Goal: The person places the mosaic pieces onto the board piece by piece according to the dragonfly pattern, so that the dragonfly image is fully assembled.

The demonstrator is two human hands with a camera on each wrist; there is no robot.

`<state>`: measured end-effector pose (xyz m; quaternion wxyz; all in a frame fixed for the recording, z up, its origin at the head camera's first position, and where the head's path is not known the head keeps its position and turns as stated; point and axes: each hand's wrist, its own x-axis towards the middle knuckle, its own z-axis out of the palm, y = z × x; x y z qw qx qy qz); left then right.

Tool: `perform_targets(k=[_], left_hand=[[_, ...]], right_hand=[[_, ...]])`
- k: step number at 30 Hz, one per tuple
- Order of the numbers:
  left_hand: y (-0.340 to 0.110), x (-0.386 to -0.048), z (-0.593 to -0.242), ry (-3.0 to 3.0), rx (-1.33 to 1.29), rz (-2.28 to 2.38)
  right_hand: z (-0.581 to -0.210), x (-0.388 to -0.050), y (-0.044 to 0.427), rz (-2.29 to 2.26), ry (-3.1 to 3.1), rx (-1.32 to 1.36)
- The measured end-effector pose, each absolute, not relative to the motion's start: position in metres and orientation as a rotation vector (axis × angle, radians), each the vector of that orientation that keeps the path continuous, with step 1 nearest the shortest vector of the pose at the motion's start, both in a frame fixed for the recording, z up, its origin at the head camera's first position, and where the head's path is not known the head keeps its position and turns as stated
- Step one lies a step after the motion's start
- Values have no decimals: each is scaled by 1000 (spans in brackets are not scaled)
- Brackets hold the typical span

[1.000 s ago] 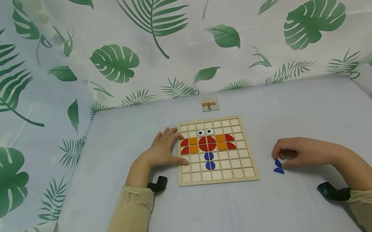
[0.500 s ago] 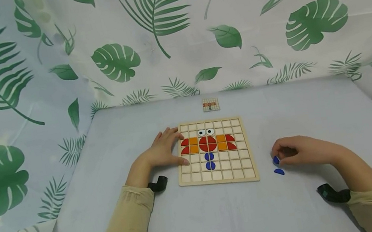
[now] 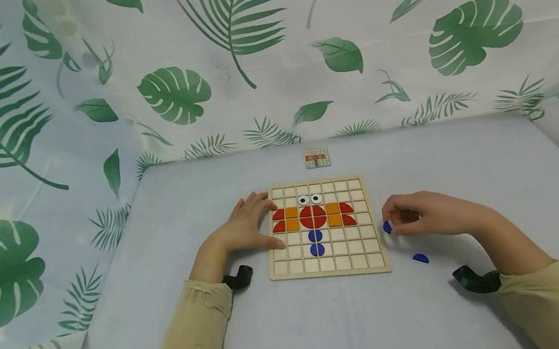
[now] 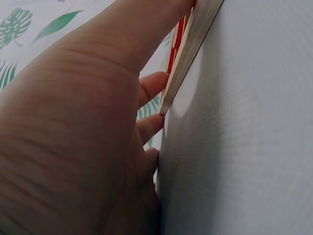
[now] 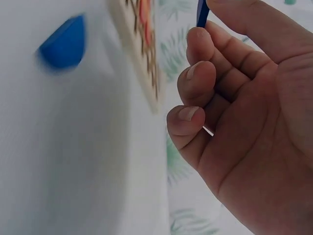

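A square wooden grid board (image 3: pixel 354 244) lies mid-table in the head view. Red, orange and blue pieces and two eye pieces fill some of its cells. My left hand (image 3: pixel 244 229) rests at the board's left side, fingers spread, with thumb and fingertips touching the edge. Just off the board's right edge, my right hand (image 3: pixel 431 214) pinches a small blue tile (image 3: pixel 387 227) between thumb and index finger; the fingers partly cover it. A second blue tile, a half-circle (image 3: pixel 421 258), lies on the table below that hand, and shows blurred in the right wrist view.
Behind the board lies a small pattern card (image 3: pixel 317 157) printed with a similar grid figure. A cloth with green leaves (image 3: pixel 174 95) hangs at the back and sides. Black wrist cameras (image 3: pixel 477 279) sit on both wrists.
My right hand has picked up one of the two blue tiles and moved left towards the board with it. The other tile stays on the table. My left hand has not moved.
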<state>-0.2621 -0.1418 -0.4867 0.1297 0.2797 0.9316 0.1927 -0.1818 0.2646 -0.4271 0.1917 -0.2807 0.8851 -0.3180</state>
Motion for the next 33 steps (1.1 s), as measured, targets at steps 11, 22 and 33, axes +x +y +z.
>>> perform_targets(k=[11,22,33], left_hand=[[-142,-262,-487,2704,823,555],[-141,-262,-486,2702,803,552],[-142,-262,-484,2703,821,542]], right_hand=[[-415,-195,219,-890,2485,-872],[-424,-200,176,-974,2401,-933],[-445,-197,145,-958,2343,-964]])
